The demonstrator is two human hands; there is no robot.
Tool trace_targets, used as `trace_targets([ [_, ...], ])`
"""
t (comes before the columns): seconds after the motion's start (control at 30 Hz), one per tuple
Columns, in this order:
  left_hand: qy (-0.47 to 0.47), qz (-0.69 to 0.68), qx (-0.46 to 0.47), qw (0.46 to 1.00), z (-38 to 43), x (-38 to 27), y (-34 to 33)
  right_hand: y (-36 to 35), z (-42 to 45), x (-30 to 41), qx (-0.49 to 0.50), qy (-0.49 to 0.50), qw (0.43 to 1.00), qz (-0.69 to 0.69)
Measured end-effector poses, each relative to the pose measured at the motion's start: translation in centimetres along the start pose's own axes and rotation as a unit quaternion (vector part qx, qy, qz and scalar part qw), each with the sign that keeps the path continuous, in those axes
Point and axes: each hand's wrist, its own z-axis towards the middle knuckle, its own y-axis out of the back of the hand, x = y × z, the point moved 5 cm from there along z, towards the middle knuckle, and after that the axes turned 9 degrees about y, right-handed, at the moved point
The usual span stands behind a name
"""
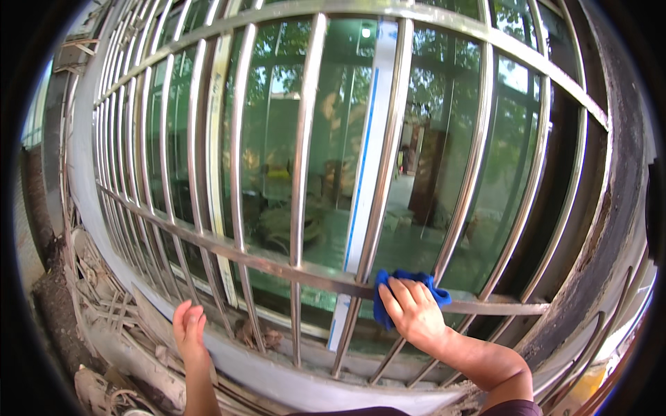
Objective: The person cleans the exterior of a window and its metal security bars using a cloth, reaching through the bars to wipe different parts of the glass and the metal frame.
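Observation:
A blue cloth [383, 307] is bunched under my right hand [413, 309], which presses it around the lower horizontal rail [322, 278] of a stainless steel window grille. Vertical steel bars [307, 140] rise on both sides of that hand. My left hand [190, 327] is held up near the sill at the lower left, holding nothing, its fingers slightly curled and apart. Behind the bars stands a green-tinted glass window [333, 130]. One upright frame strip [367, 171] carries white protective film with a blue line.
Below the grille runs a pale sill [302, 379]. Scrap wood and debris [112, 312] lie on the ground at left. A crumpled brown thing [260, 335] rests behind the bars. Dark rods [590, 343] lean at lower right, beside the rough wall edge [619, 171].

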Motion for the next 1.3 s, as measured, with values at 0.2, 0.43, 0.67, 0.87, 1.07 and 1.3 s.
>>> trace_targets([
  [0.2,0.024,-0.02,-0.084,0.996,-0.1,0.6,7.1,4.4,1.2,-3.5,-0.129,-0.011,0.981,0.145],
  [0.43,0.058,-0.046,-0.05,0.996,0.2,2.2,3.5,-2.3,6.2,-0.3,-0.064,-0.046,0.995,0.054],
  [0.67,0.045,0.028,0.033,0.998,0.1,3.7,-1.9,5.3,11.3,-10.7,-0.267,-0.116,0.957,-0.007],
  [0.87,-0.119,0.175,0.164,0.964,0.4,1.5,-9.2,18.6,6.9,-19.1,-0.44,-0.126,0.875,-0.157],
  [1.07,-0.269,0.277,0.252,0.887,2.0,-0.3,-19.8,26.5,-5.9,-30.8,-0.491,-0.339,0.756,-0.268],
  [1.3,-0.288,0.349,0.161,0.877,2.6,0.7,-22.8,25.4,-6.9,-37.0,-0.395,-0.413,0.797,-0.198],
])
